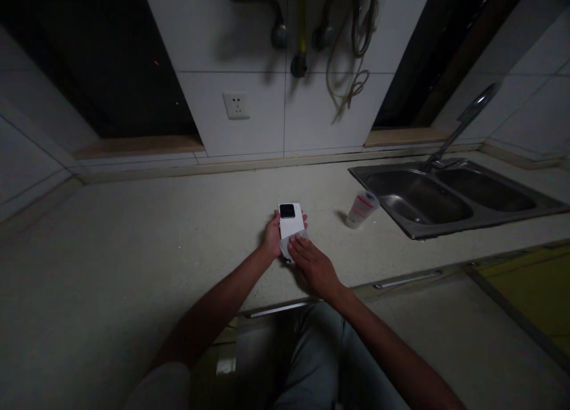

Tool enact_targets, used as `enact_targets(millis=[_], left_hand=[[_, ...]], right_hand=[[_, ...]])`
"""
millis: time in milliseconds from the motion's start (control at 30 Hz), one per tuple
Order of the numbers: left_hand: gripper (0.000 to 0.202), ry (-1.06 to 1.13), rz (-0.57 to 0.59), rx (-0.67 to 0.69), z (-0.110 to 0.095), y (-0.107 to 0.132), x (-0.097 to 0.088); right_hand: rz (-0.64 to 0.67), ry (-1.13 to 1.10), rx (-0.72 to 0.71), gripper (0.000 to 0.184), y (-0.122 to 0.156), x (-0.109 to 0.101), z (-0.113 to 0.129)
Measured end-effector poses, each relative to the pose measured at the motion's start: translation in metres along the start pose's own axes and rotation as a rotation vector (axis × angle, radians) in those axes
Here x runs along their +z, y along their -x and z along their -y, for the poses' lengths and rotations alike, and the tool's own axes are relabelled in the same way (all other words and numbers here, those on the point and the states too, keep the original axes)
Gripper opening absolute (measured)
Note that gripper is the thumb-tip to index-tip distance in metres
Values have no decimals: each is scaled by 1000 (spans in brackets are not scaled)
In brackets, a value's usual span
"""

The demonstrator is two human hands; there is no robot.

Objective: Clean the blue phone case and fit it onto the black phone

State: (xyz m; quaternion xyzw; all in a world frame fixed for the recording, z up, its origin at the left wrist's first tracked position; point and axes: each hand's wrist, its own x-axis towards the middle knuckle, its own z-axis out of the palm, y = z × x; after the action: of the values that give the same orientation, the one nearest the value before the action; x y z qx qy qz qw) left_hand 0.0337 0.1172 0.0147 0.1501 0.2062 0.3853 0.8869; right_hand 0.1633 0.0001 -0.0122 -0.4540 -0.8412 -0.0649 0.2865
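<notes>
My left hand (271, 235) is wrapped round a white smartphone (291, 225), its fingertips showing at the phone's right edge. The phone's back faces me, with a dark camera block at the top left. Across its lower part lies a thin grey cloth (287, 248). My right hand (314, 264) presses this cloth against the phone with its fingers laid together. Both hands are just above the counter.
A clear plastic cup (361, 209) with red print stands tilted in view on the pale countertop (178, 238). Beyond it is a double steel sink (401, 223) with a tap (467, 116). Pipes (351, 18) and a socket (236, 105) are on the wall.
</notes>
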Motion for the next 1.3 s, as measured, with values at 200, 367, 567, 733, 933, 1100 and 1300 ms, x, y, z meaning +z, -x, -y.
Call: enact_targets(millis=[200, 367, 567, 733, 933, 1100, 1300], left_hand=[[67, 38, -11, 0, -3, 0, 1], [63, 42, -65, 36, -9, 1, 2], [56, 64, -123, 123, -12, 3, 9], [53, 95, -156, 118, -12, 5, 12], [57, 116, -132, 81, -9, 6, 11], [53, 107, -130, 97, -9, 9, 16], [47, 98, -160, 134, -7, 8, 19]], right_hand=[[70, -63, -97, 56, -6, -13, -5], [47, -152, -91, 47, -18, -13, -16], [-49, -212, -3, 38, -23, -18, -41], [-125, -210, 18, 28, -25, -17, -32], [-151, -236, 8, 34, -35, -15, -12], [-86, -269, -63, 42, -35, -32, -16], [-43, -190, 52, 29, -19, -40, -24]])
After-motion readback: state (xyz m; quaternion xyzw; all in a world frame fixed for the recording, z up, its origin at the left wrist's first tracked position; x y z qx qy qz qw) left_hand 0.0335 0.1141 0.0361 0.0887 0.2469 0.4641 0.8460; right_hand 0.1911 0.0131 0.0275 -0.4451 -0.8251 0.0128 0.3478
